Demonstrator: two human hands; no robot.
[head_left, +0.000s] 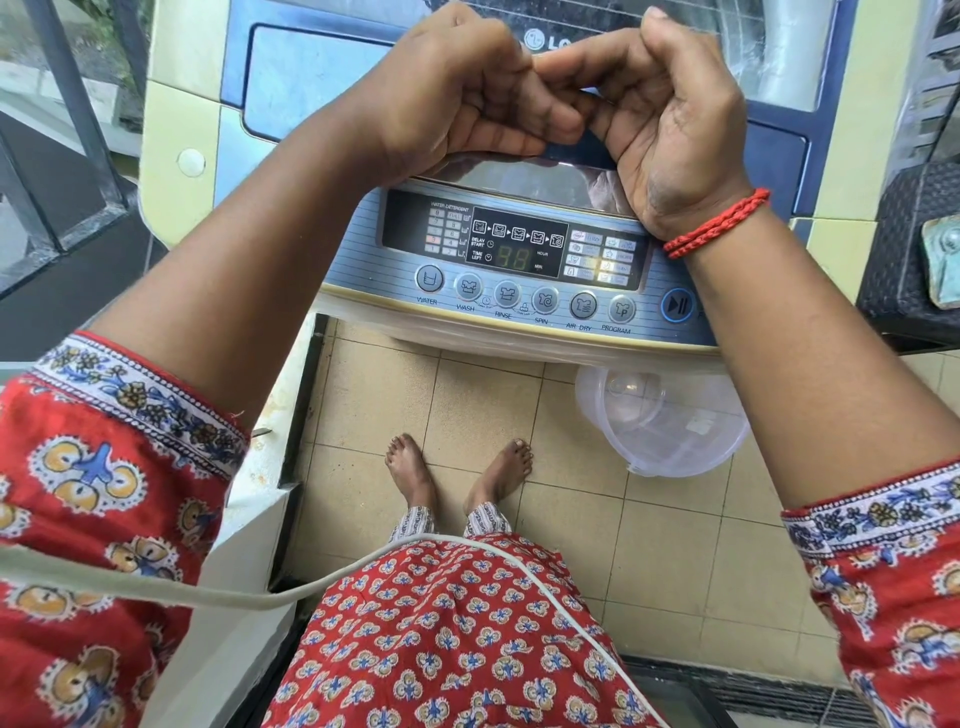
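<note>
Washing machine (353, 244): one.
Round grey buttons (429, 279) on its panel: six.
Blue start-pause button (677, 304): one.
Lit display (517, 248): one.
Hands: two, the left hand (457, 93) and the right hand (670, 119).
Red thread bracelet (717, 223): one.
Bare feet (410, 467): two.
Clear plastic tub (670, 421) on the floor: one.
White cable (363, 587): one.

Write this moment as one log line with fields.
scene: washing machine | hands: left hand, right hand curled, touching above lid | held: cannot tell | display: lit
</note>
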